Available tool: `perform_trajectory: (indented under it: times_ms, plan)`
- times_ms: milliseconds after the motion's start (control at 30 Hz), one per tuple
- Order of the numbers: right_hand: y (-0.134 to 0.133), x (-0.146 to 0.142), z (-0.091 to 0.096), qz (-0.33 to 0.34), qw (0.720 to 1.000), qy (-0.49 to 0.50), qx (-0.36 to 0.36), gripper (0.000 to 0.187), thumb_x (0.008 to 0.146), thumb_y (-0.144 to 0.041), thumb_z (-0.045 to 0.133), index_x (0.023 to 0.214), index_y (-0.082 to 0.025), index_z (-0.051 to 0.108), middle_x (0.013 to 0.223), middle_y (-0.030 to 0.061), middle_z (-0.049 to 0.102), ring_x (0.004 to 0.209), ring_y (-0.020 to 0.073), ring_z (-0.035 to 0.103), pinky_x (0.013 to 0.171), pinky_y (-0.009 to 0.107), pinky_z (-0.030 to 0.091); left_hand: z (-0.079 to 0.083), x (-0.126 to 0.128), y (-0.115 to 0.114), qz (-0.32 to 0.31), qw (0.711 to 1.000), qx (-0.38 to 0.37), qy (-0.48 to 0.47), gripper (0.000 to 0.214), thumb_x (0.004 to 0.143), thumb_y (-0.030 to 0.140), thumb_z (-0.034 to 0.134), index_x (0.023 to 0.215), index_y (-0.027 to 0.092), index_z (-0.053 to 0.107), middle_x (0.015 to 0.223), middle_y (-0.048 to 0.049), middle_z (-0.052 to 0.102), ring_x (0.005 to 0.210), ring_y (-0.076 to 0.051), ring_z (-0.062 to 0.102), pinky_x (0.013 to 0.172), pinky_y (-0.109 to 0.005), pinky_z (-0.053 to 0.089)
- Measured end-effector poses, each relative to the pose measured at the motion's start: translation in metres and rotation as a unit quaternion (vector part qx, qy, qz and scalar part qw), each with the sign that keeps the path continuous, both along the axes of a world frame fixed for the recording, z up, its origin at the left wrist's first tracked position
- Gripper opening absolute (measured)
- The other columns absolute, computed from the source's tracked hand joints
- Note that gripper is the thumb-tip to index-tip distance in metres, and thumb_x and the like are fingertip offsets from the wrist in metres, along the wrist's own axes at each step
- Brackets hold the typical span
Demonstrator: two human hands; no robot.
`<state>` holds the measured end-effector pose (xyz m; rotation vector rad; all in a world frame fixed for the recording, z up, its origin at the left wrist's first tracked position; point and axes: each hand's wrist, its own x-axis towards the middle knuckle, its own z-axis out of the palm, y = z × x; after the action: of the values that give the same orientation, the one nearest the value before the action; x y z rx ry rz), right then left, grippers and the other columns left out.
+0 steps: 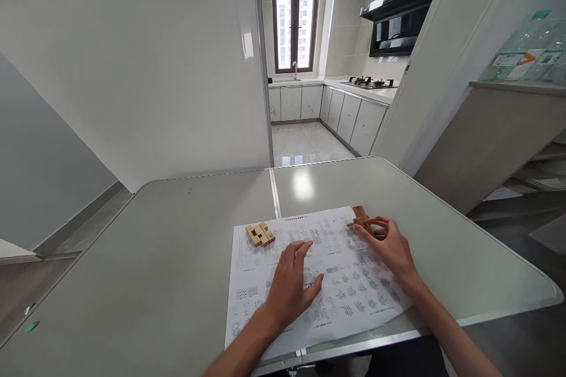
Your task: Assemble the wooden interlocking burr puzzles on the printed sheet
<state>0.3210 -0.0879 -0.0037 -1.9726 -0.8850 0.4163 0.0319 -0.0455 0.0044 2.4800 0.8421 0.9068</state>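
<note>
A printed sheet of diagrams (340,300) lies on the grey table (154,259). My left hand (289,288) rests flat on the sheet, fingers stretched out and holding nothing. My right hand (389,244) reaches to the sheet's far right corner, where its fingers close on a reddish-brown wooden interlocking puzzle (363,219). A lighter wooden puzzle (260,234) sits untouched on the sheet's far left corner, a little ahead of my left hand.
The table has a centre seam (275,191) and a rounded metal rim. Beyond it an open doorway leads into a kitchen with cabinets (354,118), a sink and a stove. A counter with plastic packaging (526,53) stands at the right.
</note>
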Motion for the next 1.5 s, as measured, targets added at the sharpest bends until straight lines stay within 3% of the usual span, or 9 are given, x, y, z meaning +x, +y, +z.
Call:
perform_trajectory:
  times_ms: [267, 467, 733, 900, 1133, 1300, 1500]
  plan:
    - [0.008, 0.002, -0.01, -0.011, 1.0, 0.002, 0.021, 0.08, 0.071, -0.074, 0.075, 0.128, -0.021, 0.055, 0.116, 0.0131, 0.074, 0.097, 0.0306, 0.072, 0.078, 0.038, 0.056, 0.004, -0.002, 0.0, 0.001, 1.0, -0.002, 0.008, 0.058, 0.094, 0.02, 0.062, 0.147, 0.026, 0.039, 0.136, -0.0135, 0.054, 0.125, -0.03, 0.059, 0.102, -0.05, 0.057]
    - [0.008, -0.001, -0.012, -0.005, 0.999, -0.004, 0.036, 0.084, 0.074, -0.075, 0.073, 0.135, -0.022, 0.052, 0.132, 0.0136, 0.066, 0.104, 0.0306, 0.068, 0.085, 0.04, 0.056, 0.007, -0.006, -0.001, -0.005, 0.999, 0.029, 0.023, 0.051, 0.096, 0.021, 0.058, 0.144, 0.027, 0.042, 0.132, -0.0133, 0.055, 0.119, -0.03, 0.061, 0.099, -0.053, 0.057]
    - [0.012, 0.006, -0.024, -0.016, 0.999, -0.019, 0.035, 0.084, 0.075, -0.077, 0.069, 0.137, -0.022, 0.054, 0.126, 0.0133, 0.066, 0.122, 0.0359, 0.058, 0.096, 0.045, 0.052, 0.008, -0.011, 0.009, 0.083, 0.994, 0.071, 0.027, 0.048, 0.094, 0.016, 0.057, 0.14, 0.026, 0.045, 0.14, -0.0135, 0.052, 0.132, -0.034, 0.052, 0.107, -0.058, 0.047]
    - [0.013, 0.008, -0.028, -0.01, 0.999, -0.015, 0.031, 0.081, 0.077, -0.077, 0.067, 0.136, -0.023, 0.053, 0.128, 0.0134, 0.064, 0.126, 0.0365, 0.055, 0.097, 0.045, 0.051, 0.001, -0.021, 0.026, 0.146, 0.984, 0.079, 0.06, 0.048, 0.094, 0.022, 0.059, 0.14, 0.024, 0.044, 0.146, -0.0156, 0.047, 0.14, -0.038, 0.043, 0.11, -0.062, 0.041]
    - [0.013, 0.006, -0.027, -0.012, 1.0, -0.01, 0.022, 0.084, 0.078, -0.076, 0.066, 0.14, -0.022, 0.05, 0.131, 0.0143, 0.063, 0.127, 0.0372, 0.055, 0.096, 0.045, 0.052, -0.011, -0.048, 0.067, 0.236, 0.966, 0.07, 0.079, 0.06, 0.093, 0.044, 0.064, 0.144, 0.022, 0.041, 0.151, -0.0183, 0.044, 0.144, -0.041, 0.038, 0.114, -0.064, 0.035]
    - [0.014, 0.007, -0.026, -0.013, 1.0, -0.015, 0.021, 0.082, 0.076, -0.077, 0.067, 0.135, -0.022, 0.053, 0.13, 0.0139, 0.064, 0.126, 0.0379, 0.055, 0.095, 0.045, 0.052, -0.004, -0.067, 0.087, 0.216, 0.971, 0.047, 0.092, 0.065, 0.092, 0.05, 0.066, 0.146, 0.025, 0.039, 0.143, -0.0136, 0.055, 0.135, -0.037, 0.05, 0.116, -0.06, 0.034]
    - [0.014, 0.009, -0.031, -0.013, 0.999, -0.022, 0.037, 0.079, 0.076, -0.077, 0.067, 0.132, -0.023, 0.055, 0.126, 0.0135, 0.066, 0.123, 0.0371, 0.057, 0.097, 0.046, 0.051, -0.001, -0.079, 0.094, 0.186, 0.98, -0.014, 0.069, 0.063, 0.091, 0.05, 0.069, 0.144, 0.028, 0.042, 0.133, -0.0085, 0.063, 0.123, -0.032, 0.059, 0.108, -0.054, 0.046]
